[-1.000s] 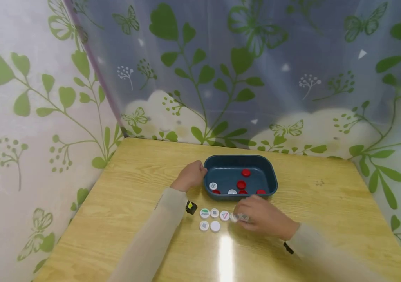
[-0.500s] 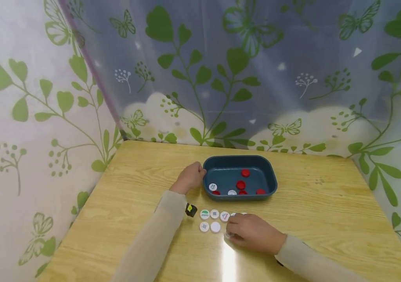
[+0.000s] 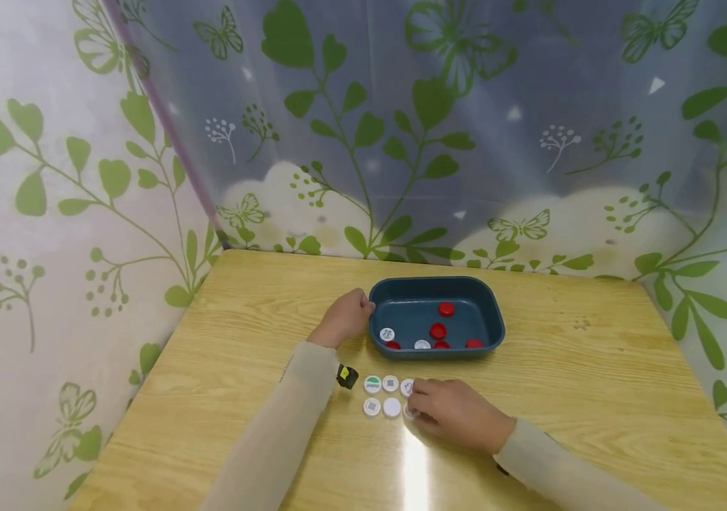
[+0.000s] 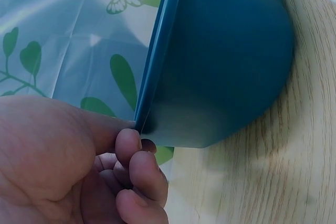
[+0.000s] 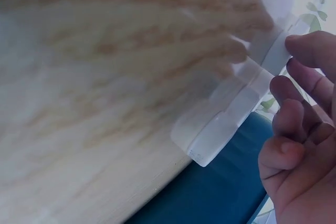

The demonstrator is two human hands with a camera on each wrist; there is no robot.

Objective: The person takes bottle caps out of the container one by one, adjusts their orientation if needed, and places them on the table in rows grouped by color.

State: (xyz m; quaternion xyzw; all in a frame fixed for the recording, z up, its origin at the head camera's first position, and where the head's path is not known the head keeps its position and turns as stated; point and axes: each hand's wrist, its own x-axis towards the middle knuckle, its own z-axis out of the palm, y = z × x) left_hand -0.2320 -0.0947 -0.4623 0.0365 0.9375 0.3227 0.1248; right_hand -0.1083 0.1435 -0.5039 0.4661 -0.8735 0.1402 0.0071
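My left hand (image 3: 346, 316) pinches the left rim of a dark blue plastic tub (image 3: 414, 312) between thumb and finger; the left wrist view shows the tub's outer wall (image 4: 226, 61) close up. Over the table, my right hand (image 3: 459, 415) pinches a white bottle cap (image 3: 409, 411) at the right end of the lower row. Beside it lie a plain white cap (image 3: 392, 407) and one with a square mark (image 3: 372, 407). The upper row has a green-marked cap (image 3: 373, 385), a square-marked cap (image 3: 390, 383) and a pink-marked cap (image 3: 407, 387), partly behind my fingers.
Inside the tub are several red caps (image 3: 438, 331) and a few white ones (image 3: 387, 334), some partly hidden by its front wall. The wooden table (image 3: 593, 397) meets a leaf-patterned curtain (image 3: 517, 156) along its back edge.
My right hand has come from the right part of the upper row down to the lower row, with a cap now beside the plain one. The left hand stays at the tub's rim.
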